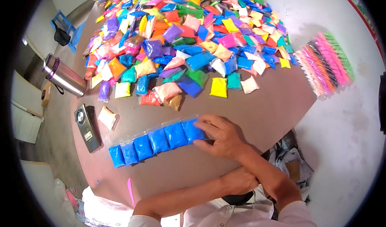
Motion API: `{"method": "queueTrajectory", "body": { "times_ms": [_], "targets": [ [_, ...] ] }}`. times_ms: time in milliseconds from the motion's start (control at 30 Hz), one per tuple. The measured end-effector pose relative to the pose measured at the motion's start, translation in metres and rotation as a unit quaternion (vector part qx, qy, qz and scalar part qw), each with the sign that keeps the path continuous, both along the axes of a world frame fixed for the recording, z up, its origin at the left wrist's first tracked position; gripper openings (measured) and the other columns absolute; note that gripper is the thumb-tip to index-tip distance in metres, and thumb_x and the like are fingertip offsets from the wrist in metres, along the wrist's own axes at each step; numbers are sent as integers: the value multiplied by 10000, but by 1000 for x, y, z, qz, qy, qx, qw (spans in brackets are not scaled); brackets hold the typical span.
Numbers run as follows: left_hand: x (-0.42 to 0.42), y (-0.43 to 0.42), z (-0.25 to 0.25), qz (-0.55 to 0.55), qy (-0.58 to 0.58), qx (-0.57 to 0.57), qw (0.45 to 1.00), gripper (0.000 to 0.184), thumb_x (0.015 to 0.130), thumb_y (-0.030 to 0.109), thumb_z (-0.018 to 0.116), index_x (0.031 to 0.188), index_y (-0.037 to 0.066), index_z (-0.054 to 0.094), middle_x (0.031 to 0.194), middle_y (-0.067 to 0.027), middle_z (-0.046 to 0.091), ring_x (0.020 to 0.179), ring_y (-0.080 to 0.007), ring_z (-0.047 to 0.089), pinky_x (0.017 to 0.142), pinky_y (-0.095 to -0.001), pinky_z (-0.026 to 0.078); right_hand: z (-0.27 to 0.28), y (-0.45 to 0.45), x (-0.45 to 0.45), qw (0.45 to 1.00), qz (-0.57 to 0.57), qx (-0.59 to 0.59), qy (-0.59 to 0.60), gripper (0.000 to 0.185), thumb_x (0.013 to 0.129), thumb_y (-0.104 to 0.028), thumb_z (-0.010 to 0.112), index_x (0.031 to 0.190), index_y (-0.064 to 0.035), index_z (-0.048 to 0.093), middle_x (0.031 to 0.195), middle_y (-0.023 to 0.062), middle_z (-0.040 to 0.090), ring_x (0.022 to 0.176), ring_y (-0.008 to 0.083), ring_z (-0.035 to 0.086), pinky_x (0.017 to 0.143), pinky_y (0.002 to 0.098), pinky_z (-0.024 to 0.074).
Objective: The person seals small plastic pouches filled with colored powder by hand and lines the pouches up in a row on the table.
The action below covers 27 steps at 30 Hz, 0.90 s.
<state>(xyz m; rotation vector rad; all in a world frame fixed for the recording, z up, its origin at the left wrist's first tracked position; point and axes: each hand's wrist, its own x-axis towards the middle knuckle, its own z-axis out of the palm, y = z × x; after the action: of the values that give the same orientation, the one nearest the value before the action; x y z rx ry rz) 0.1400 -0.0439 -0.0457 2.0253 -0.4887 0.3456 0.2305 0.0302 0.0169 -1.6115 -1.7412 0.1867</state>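
Several blue packets [158,140] in clear plastic lie side by side in a slanting row on the brown table. At the right end of that row, my right hand [220,137] has its thumb and fingertips on the two sides of the last blue packet [191,130], closed around its right edge. My left hand [240,180] lies below, crossed under my right forearm near the front edge of the table. Its fingers are mostly hidden, so whether it holds anything does not show.
A large heap of many-coloured packets [173,38] covers the back of the table [249,114]. At left stand a steel flask [66,76], a dark phone-like device [87,128] and a pale packet [107,118]. A pink plastic tool [130,191] lies near the front. Bundled coloured strips [325,64] are at right.
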Motion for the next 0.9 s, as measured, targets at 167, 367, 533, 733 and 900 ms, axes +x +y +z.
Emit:
{"method": "queueTrajectory", "body": {
  "times_ms": [167, 367, 533, 733, 900],
  "targets": [
    [-2, 0, -2, -7, 1, 84, 996, 212, 919, 133, 597, 1065, -5, 666, 1068, -183, 660, 1036, -354, 635, 908, -473, 493, -4, 0, 2, 999, 11, 1, 45, 433, 777, -198, 841, 1156, -38, 705, 1162, 133, 669, 1024, 310, 685, 878, 390, 566],
    [-3, -1, -5, -16, 28, 105, 994, 216, 924, 152, 602, 1069, 5, 666, 1032, -169, 654, 1003, -338, 636, 919, -462, 494, -4, 1, 0, 998, 8, 4, 68, 390, 796, -206, 829, 1106, -8, 702, 1119, 152, 666, 981, 331, 679, 848, 406, 563],
    [-5, 6, 8, 13, -27, 110, 993, 191, 916, 142, 606, 1030, 2, 671, 979, -156, 660, 957, -329, 644, 875, -450, 501, -3, 1, 2, 998, 10, -2, 66, 388, 801, -203, 826, 1111, -4, 702, 1130, 155, 667, 992, 328, 681, 863, 404, 562],
    [-4, -1, -2, 7, -3, 85, 996, 172, 899, 124, 614, 989, -8, 678, 951, -159, 666, 918, -316, 653, 841, -435, 506, -3, 0, 1, 998, 5, -1, 67, 382, 806, -195, 820, 1115, -2, 702, 1132, 158, 667, 992, 325, 681, 862, 404, 562],
    [-4, -1, -1, 16, -14, 76, 997, 193, 895, 125, 614, 1012, -15, 677, 979, -170, 672, 942, -322, 657, 859, -442, 508, -2, 0, 0, 997, 3, 2, 73, 373, 812, -188, 815, 1115, -4, 700, 1134, 159, 663, 990, 324, 679, 851, 398, 564]
  ]
}}
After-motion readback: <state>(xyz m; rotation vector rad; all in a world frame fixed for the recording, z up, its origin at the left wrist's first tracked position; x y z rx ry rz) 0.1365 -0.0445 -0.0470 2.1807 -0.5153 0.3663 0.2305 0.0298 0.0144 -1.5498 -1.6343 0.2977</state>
